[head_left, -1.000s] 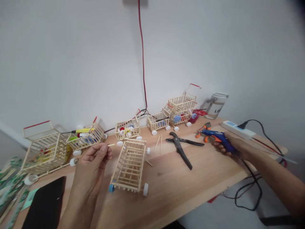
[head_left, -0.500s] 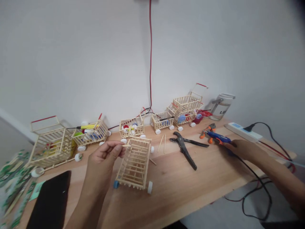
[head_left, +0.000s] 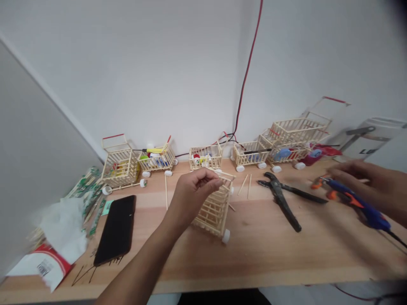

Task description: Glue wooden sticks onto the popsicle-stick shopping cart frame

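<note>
I count on the table six far carts, the third from left containing coloured caps, and one near cart, partly hidden behind my left grip. This grip is pinched closed; on what, I cannot tell. My right grip is at one glue gun; if it holds this, I cannot tell.

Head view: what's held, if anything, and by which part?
Can't tell. Left hand: fingers pinched near the front cart, nothing clearly visible between them. Right hand: blurred beside glue gun, grip unclear.
</note>
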### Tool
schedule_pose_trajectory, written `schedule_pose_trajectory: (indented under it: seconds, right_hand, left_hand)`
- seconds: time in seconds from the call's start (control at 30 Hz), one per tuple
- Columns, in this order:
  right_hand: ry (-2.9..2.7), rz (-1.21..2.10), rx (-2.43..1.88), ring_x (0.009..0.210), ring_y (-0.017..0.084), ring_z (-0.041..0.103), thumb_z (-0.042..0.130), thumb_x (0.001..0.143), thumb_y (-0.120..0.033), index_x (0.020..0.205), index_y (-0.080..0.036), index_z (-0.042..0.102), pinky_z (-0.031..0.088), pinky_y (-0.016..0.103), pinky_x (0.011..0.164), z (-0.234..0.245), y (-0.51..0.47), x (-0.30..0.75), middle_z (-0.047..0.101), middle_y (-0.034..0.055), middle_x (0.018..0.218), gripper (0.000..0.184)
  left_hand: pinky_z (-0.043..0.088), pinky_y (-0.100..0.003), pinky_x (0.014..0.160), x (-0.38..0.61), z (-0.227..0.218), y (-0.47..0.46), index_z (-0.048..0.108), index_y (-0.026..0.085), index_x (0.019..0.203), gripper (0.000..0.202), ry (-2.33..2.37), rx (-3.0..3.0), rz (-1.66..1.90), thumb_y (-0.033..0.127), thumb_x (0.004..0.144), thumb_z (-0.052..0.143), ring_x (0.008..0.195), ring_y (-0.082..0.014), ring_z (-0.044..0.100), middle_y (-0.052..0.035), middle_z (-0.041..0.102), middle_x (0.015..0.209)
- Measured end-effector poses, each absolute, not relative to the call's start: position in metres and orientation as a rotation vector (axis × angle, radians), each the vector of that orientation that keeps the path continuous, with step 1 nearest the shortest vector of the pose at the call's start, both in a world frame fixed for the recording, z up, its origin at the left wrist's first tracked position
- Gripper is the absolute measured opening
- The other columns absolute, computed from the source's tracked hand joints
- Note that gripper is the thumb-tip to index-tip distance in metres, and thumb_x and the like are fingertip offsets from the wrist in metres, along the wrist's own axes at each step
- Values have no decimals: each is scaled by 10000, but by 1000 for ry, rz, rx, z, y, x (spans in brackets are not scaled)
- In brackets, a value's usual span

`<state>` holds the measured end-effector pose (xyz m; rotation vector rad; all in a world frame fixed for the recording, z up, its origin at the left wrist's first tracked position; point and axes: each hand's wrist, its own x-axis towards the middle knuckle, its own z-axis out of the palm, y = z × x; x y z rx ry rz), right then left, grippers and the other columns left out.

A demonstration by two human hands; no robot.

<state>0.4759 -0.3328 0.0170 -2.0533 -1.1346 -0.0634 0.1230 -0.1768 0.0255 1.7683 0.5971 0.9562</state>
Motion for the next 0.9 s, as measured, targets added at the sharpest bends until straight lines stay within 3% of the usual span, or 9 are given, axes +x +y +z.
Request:
schedule_pose_trajectory:
  seconds: [0.13,0.3,0.5,0.73,0.9]
  right_hand:
    - [-1445,169,-1774,799,251,650,595,825,-621,883,-303,686,481,378,674,37,-308,374,712,74,883,336]
    - [-1707,257,-1633,541,128,511,655,852,-433,825,-248,666,386,259,483,41,-284,311,589,-14,627,187]
    - [-1880,101,-1598,471,92,451,650,860,-269,772,-233,628,344,227,440,34,-282,301,561,-43,600,98]
    - [-1925,-37,-1631,450,95,427,590,904,-329,728,-231,579,340,229,438,18,-289,293,527,-40,573,202]
    - [-1781,332,-1648,508,125,485,588,878,-443,738,-241,591,376,247,455,26,-286,320,548,-12,603,246]
  left_hand:
    - [400,-216,635,130,33,-184,676,161,714,120,556,1956,913,186,830,692,648,-93,543,31,635,673]
    - [386,-228,643,133,36,-195,656,163,685,165,592,2109,968,188,834,722,649,-100,548,37,623,657]
    - [377,-223,613,130,22,-206,650,153,666,192,699,2128,1033,196,833,734,612,-96,533,32,619,628]
    - [393,-217,608,131,5,-212,678,165,682,185,680,2103,1016,236,847,724,606,-93,545,24,655,650]
    - [440,-229,625,130,2,-205,710,172,744,137,726,1930,969,255,852,708,657,-119,599,7,688,698]
